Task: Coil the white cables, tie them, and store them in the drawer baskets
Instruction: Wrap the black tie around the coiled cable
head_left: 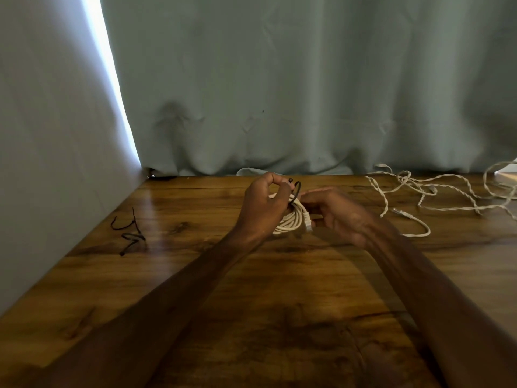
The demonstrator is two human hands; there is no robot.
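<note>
over the middle of the wooden table (pixel 251 303) a coiled white cable (pixel 291 219) is held between two hands. the left hand (pixel 265 208) grips the coil and pinches a black tie (pixel 297 191) looped over its top. the right hand (pixel 335 217) is blurred at the coil's other side; i cannot tell whether it grasps anything. this looks like the tying step. next, i'd guess, the tie needs cinching tight. loose white cables (pixel 433 191) sprawl to the right, spare black ties (pixel 131 231) lie left.
</note>
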